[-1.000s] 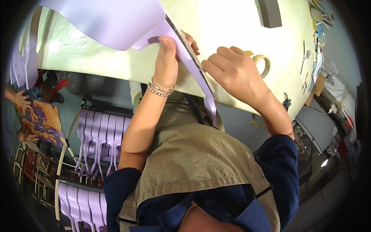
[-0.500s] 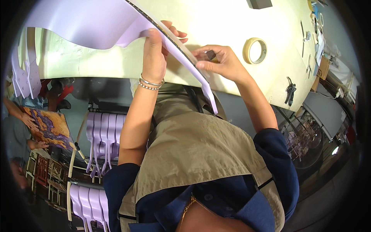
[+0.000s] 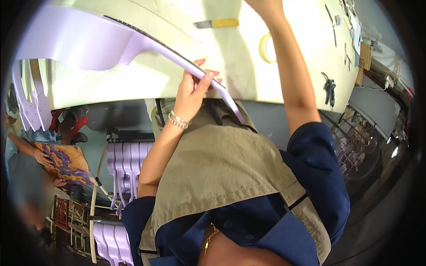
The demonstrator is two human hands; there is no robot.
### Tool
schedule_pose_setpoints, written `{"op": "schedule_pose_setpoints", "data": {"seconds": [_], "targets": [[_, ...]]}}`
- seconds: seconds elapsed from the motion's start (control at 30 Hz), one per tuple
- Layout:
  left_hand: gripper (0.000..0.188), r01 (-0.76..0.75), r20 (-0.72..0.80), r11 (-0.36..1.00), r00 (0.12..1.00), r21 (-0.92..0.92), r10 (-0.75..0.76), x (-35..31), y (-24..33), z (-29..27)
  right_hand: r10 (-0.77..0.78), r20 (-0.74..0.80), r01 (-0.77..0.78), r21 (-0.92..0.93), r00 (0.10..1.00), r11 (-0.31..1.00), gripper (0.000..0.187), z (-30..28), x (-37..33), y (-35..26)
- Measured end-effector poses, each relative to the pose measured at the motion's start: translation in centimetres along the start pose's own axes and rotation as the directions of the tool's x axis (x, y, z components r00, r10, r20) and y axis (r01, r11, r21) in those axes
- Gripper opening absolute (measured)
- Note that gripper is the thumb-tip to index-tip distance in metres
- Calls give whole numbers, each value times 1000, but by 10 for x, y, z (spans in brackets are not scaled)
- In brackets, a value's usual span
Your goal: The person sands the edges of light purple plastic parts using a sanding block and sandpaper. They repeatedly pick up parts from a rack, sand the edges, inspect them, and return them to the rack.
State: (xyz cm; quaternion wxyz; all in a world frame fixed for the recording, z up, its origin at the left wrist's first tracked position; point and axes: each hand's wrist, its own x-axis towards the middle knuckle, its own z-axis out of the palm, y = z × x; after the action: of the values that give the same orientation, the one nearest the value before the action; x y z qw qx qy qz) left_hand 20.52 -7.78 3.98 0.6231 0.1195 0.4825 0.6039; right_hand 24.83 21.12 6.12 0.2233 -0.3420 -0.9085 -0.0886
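A lavender guitar (image 3: 95, 40) lies on its side at the left of the pale table, its body at the far left and its neck slanting toward me. A dark fretboard edge runs along the neck, and the headstock end reaches past the table's near edge. My left hand (image 3: 193, 91) is closed round the neck near the headstock, thumb on the near side and fingers behind. My right hand (image 3: 265, 6) is stretched far forward over the table. The top of the picture cuts off its fingers, so what they hold is hidden.
On the table lie a yellow-handled blade (image 3: 224, 22), a roll of tape (image 3: 265, 48) and black-handled pliers (image 3: 329, 88). Lavender guitar parts (image 3: 126, 162) hang on a rack at lower left. Beside it, another person's hands hold an orange-and-purple panel (image 3: 66, 164).
My right hand has left the neck, where it held a small dark block, and reached forward. The guitar is lowered and tilted flatter; my left hand has slid along the neck toward the headstock.
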Motion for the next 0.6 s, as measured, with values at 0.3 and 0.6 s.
{"op": "schedule_pose_setpoints", "data": {"seconds": [0.3,0.6], "targets": [[46,170,8,678,968,716,-251,-17,14,-15,48,425,-104,111,904,988,60,-24,-35,20],[29,-468,692,-510,519,722,502,-16,206,-35,-79,392,-21,245,916,969,43,-10,-5,69]]}}
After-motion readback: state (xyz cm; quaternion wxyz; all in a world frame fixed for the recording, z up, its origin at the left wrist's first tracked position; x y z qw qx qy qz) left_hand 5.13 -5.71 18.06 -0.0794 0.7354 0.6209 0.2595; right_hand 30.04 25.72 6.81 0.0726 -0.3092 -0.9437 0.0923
